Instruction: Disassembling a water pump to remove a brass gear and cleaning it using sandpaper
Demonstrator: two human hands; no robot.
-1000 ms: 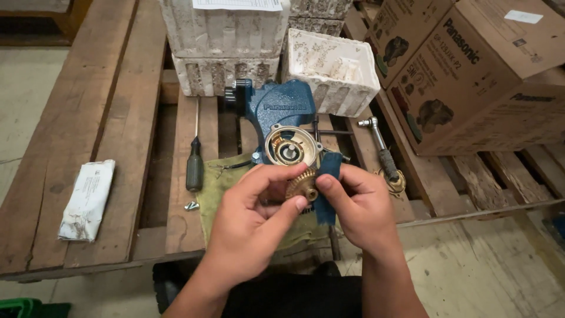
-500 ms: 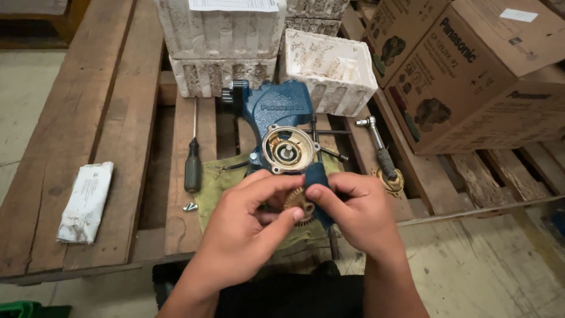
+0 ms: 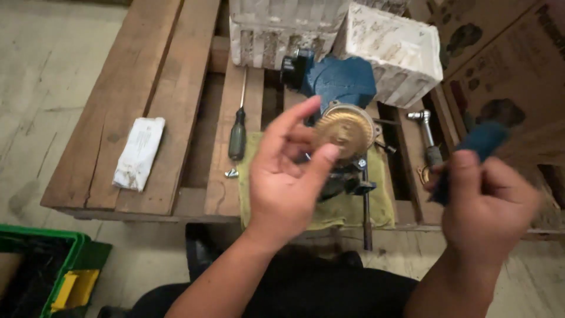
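Note:
A blue pump body (image 3: 338, 82) lies on a green cloth (image 3: 382, 200) on a wooden pallet (image 3: 135, 88). A round brass toothed disc (image 3: 342, 129) sits on the pump's open front. My left hand (image 3: 285, 171) is right in front of it, thumb and fingertips at the disc's edge. My right hand (image 3: 485, 194) is off to the right, blurred, shut on a dark blue rag (image 3: 479, 141) held above the pallet's right side.
A screwdriver (image 3: 237, 132) and a small screw lie left of the cloth. A folded white cloth (image 3: 139, 153) rests further left. A ratchet wrench (image 3: 426, 135) lies right of the pump. White foam blocks (image 3: 394, 50), cardboard boxes (image 3: 506, 65) behind; a green crate (image 3: 41, 277) on the floor.
Both hands were together in front of the pump on the brass disc. Now the disc sits on the pump, and my right hand has swung away right with the blue rag.

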